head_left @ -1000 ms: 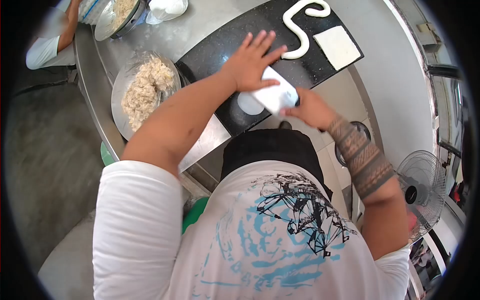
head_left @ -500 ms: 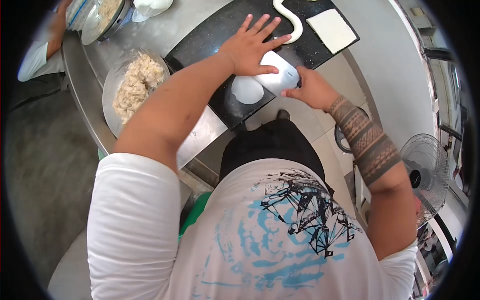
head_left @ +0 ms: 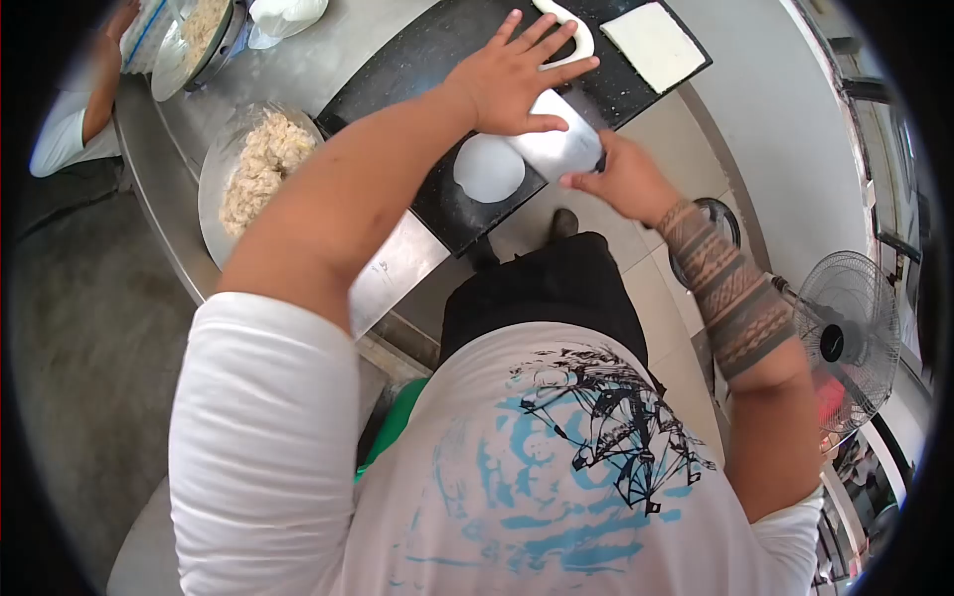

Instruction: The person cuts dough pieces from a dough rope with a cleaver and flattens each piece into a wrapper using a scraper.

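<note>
My right hand [head_left: 633,181] is closed at the near end of a broad, shiny cleaver [head_left: 558,142], its handle mostly hidden in my grip. Over the far part of the blade, my left hand [head_left: 524,81] lies flat with fingers spread; whatever is under the blade is hidden. Just left of the blade, a thin round dough wrapper [head_left: 488,169] rests on the black speckled board [head_left: 437,204]. A white dough rope [head_left: 584,45] curves beyond my left fingertips. At the board's right end lies a flat white square [head_left: 653,47], possibly a folded cloth.
A bowl [head_left: 211,189] of pale, chunky filling stands on the steel counter [head_left: 298,74] at left. Behind it are another filling container [head_left: 204,40] and a white plastic bag [head_left: 286,14]. Another person's arm [head_left: 99,89] shows far left. A fan [head_left: 845,338] stands at right.
The blade has shifted slightly rightward relative to the round wrapper, which now shows more fully. My left hand has slid a little right along with it. The whole view has shifted slightly.
</note>
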The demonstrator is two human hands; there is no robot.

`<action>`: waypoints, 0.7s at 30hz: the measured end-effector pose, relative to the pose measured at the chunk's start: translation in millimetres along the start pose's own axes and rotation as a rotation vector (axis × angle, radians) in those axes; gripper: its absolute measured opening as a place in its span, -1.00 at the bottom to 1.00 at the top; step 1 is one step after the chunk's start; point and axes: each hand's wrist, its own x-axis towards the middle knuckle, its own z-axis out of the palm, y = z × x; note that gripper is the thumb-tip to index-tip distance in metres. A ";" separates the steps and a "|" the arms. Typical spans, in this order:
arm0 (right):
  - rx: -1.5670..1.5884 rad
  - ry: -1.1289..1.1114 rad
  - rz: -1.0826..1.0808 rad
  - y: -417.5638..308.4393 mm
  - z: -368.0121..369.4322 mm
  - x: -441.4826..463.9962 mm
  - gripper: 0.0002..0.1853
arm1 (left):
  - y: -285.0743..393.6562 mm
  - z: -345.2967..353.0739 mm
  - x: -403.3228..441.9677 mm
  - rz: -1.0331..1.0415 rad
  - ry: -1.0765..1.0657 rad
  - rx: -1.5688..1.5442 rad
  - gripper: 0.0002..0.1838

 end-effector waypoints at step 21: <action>0.090 0.151 0.077 38.8 24.6 -52.7 -0.48 | 4.0 -32.6 -9.2 -0.515 0.018 -0.192 -0.68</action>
